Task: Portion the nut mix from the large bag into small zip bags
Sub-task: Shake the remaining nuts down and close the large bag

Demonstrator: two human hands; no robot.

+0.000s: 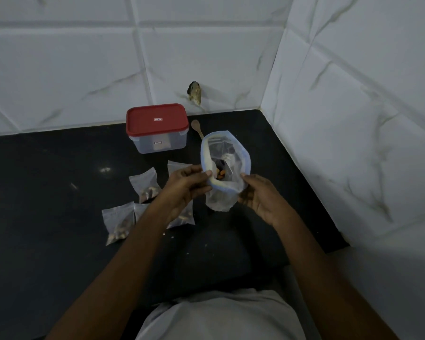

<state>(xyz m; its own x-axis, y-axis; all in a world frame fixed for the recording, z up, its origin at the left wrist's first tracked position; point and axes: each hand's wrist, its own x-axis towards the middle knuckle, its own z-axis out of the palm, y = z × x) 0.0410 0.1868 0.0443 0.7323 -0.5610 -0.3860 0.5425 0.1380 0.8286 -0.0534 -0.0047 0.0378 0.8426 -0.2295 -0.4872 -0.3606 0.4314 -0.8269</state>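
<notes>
The rim of a large clear plastic zip bag (221, 203) with a blue-and-white zip strip is pinched by the curled fingers (207, 173) of the left hand (187, 186) at the mouth's left edge. The opposite edge is gripped by the right hand (260, 200), its fingers (246, 178) curled round the plastic. The mouth is held wide open between the two hands and faces up. A little nut mix (220, 177), with orange and dark pieces, is seen inside, just right of the left fingers. Whether the bag's bottom touches the black counter (47, 192) cannot be told.

Small clear zip bags with nuts inside are laid flat on the counter left of and below the left fingers: one (145, 185) just left of the hand, one (119, 223) farther left and nearer the person, one (184, 215) partly hidden under the left wrist. A light wooden spoon (196, 127) lies just beyond the big bag's far rim. Beyond the left fingers, a clear rectangular plastic container with a red lid (157, 128) stands shut, near the white marbled tile wall (84, 69).
</notes>
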